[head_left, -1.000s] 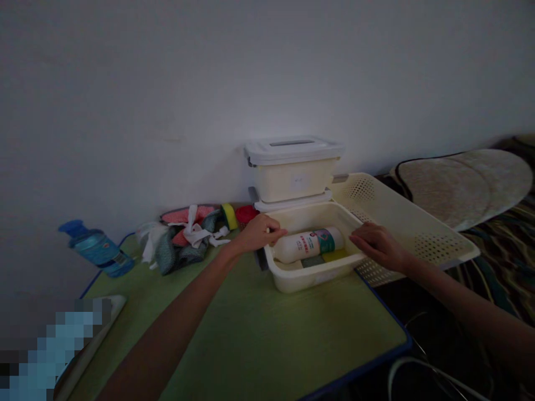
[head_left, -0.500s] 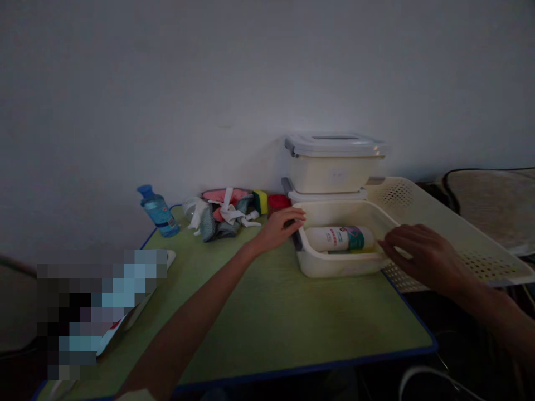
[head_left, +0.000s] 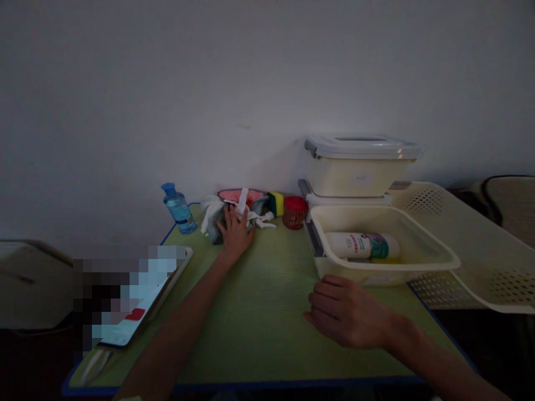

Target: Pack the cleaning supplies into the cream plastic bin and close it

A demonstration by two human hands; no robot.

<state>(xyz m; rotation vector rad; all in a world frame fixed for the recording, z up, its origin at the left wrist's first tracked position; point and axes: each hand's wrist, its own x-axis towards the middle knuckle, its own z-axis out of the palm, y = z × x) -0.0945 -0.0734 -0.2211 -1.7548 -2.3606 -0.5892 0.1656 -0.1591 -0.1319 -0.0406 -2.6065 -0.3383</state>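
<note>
My left hand is open, its fingers spread over a heap of grey and pink cloth with white straps, and they touch it. My right hand hovers above the table in front of an open cream storage box. Its fingers are curled in with the back of the hand towards me, and nothing sticks out of them. Inside the box lies a white bottle with a green and purple label. A yellow and dark green sponge and a red-lidded jar stand right of the cloth.
Behind the open box is a lidded storage box, stacked on another lid. A perforated cream basket stands at the right. On the left of the green table are a blue bottle and a partly blurred tablet-like device.
My left hand has left the box's left rim and moved left onto the cloth. The right hand has come away from the box's right side, down and leftwards. The view has shifted left.
</note>
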